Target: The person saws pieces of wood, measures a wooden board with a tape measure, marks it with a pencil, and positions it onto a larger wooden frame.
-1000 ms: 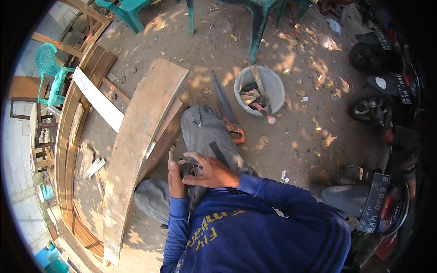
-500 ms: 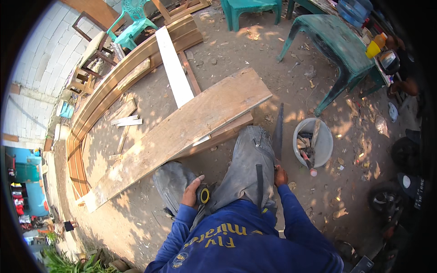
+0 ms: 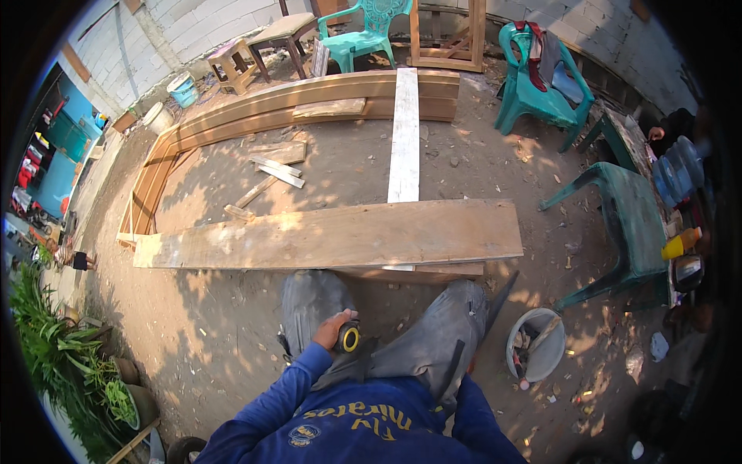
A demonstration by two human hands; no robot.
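In my left hand [image 3: 331, 330] is a black and yellow tape measure [image 3: 349, 338], held over my lap with the fingers closed round its case. A handsaw [image 3: 501, 308] points up and away beside my right knee. Its handle end is down by my right thigh, where my right hand is almost wholly hidden behind the trouser leg. Just beyond my knees a long wide wooden plank [image 3: 332, 236] lies across, left to right. Under its right part shows another board [image 3: 448, 271], and a whitish board [image 3: 404, 147] runs from it to the far timbers.
Long stacked timbers [image 3: 255, 104] curve round the far and left sides. A grey bucket [image 3: 550, 354] of tools stands at my right. Green plastic chairs [image 3: 541, 97] and a green table [image 3: 630, 224] are farther right. Wood offcuts [image 3: 278, 152] lie on the ground; potted plants [image 3: 69, 363] stand left.
My view has swung to the left, so the plank now lies nearly level across it. The tape measure stays in my left hand. My right hand has slipped mostly out of sight behind my leg.
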